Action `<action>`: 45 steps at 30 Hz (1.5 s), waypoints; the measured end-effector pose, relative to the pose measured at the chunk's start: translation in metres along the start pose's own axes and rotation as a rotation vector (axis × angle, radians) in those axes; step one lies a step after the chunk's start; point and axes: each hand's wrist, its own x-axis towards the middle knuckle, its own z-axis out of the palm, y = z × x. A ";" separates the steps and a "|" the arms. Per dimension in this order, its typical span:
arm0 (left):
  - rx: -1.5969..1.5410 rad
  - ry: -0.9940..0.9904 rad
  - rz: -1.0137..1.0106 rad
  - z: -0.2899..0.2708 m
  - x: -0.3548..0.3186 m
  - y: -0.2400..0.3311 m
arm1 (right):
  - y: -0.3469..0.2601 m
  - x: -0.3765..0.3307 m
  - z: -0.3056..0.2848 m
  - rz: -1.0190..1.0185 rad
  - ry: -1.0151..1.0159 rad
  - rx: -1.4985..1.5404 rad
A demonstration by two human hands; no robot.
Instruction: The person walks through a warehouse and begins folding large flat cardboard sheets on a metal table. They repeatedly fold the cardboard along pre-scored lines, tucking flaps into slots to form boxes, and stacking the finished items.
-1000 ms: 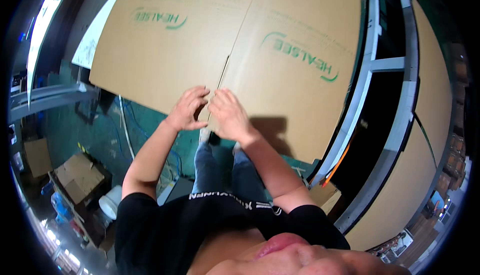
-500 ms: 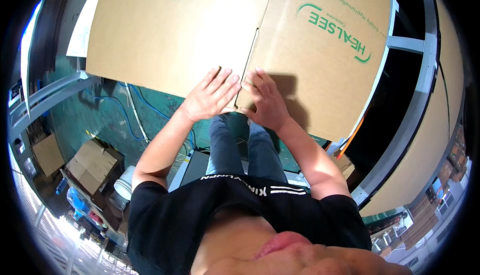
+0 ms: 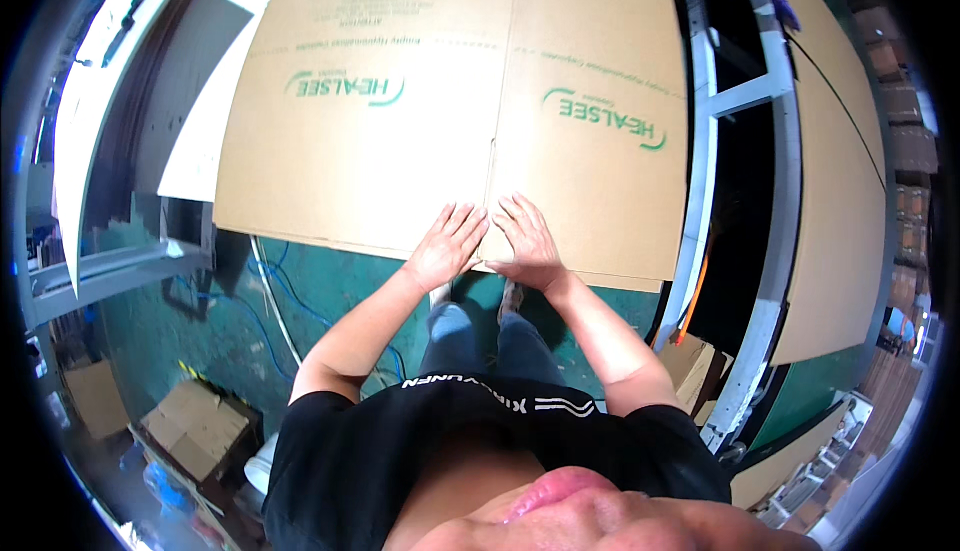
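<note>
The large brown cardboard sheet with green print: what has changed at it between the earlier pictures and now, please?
Since the first picture, the person's bare left hand, half curled then, has opened out palm down, left of the narrow straight slit; the bare right hand has straightened its fingers, right of it. The brown cardboard sheet still lies flat beneath both.

The shirt (image 3: pixel 400 441) is black, jeans (image 3: pixel 455 343) seemingly blue.
</note>
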 end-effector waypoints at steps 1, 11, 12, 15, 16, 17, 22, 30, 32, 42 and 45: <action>-0.013 -0.006 -0.001 -0.006 -0.001 0.000 | 0.000 -0.006 -0.002 0.012 0.008 -0.020; -0.082 0.076 0.022 -0.016 0.013 0.009 | 0.031 -0.176 -0.065 0.674 0.467 -0.300; -0.074 0.088 0.001 -0.014 0.013 0.016 | 0.033 -0.191 -0.079 0.706 0.511 -0.295; -0.033 0.052 -0.001 -0.015 0.018 0.024 | 0.050 -0.231 -0.102 0.827 0.697 -0.275; -0.024 0.026 -0.014 -0.013 0.021 0.027 | 0.064 -0.246 -0.114 0.858 0.759 -0.266; -0.034 0.019 -0.016 -0.013 0.023 0.030 | 0.083 -0.262 -0.127 0.886 0.795 -0.277; -0.043 0.004 -0.072 -0.009 0.037 0.048 | 0.217 -0.337 -0.259 0.952 1.129 -0.355; -0.218 -0.042 -0.758 0.015 0.057 0.102 | 0.435 -0.381 -0.430 1.018 0.968 -0.449; -0.560 0.017 -0.765 0.054 0.055 0.092 | 0.470 -0.363 -0.467 0.939 0.916 -0.614; 0.429 -0.601 -1.059 0.063 0.109 0.086 | 0.475 -0.370 -0.520 0.782 0.845 -0.391; 0.261 -0.247 -0.866 0.072 0.138 0.105 | 0.411 -0.443 -0.492 0.806 0.832 -0.489</action>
